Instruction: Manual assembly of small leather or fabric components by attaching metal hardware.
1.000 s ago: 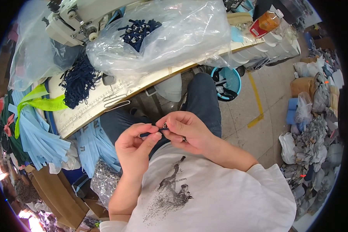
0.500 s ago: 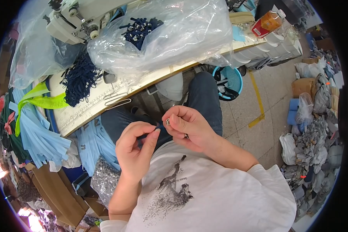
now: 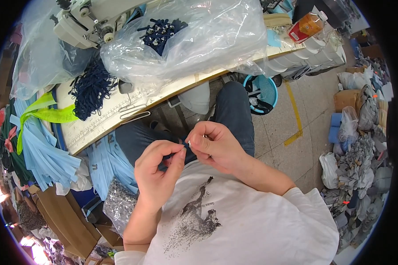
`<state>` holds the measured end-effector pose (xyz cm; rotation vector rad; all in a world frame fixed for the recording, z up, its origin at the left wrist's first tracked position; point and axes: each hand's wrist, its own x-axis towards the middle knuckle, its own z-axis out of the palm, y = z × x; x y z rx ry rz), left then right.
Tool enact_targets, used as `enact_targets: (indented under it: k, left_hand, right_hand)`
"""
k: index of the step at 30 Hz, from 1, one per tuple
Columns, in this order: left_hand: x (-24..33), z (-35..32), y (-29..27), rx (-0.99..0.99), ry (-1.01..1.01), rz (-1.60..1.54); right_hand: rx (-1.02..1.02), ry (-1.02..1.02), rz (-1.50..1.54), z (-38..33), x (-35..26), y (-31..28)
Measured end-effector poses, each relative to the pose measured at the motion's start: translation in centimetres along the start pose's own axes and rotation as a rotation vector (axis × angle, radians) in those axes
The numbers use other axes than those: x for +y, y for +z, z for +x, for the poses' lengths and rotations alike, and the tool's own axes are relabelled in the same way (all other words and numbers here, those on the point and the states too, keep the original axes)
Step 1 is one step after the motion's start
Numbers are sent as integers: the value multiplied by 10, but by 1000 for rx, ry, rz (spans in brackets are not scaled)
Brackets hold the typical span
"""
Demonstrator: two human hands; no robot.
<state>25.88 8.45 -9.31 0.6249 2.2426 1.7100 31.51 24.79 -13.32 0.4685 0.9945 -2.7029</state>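
Observation:
Over my lap, my left hand pinches a short dark navy cord, most of it hidden by the fingers. My right hand holds a small shiny metal fitting between thumb and forefinger, right against the cord's end. Whether the cord passes through the fitting is too small to tell. On the table lies a heap of navy cord loops. Beyond it, a clear plastic bag carries more navy cords with metal fittings.
A sewing machine stands at the table's far left. Light blue fabric strips and a lime green strip hang at left. A bottle lies at the far right, above a blue basket. Scrap piles cover the right side.
My left hand has moved slightly right, bringing the cord up to the metal fitting. My right hand has turned a little, and its grip stays closed.

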Motion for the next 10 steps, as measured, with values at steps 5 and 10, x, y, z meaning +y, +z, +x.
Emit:
enact_targets:
  k: [5,10]
  left_hand:
    - [2,1,2,-17,-3,48]
    - [2,1,2,0,131,306]
  right_hand:
    - [21,-9,-98,-1,0,0]
    - [125,-32,-339,-2,-6,4]
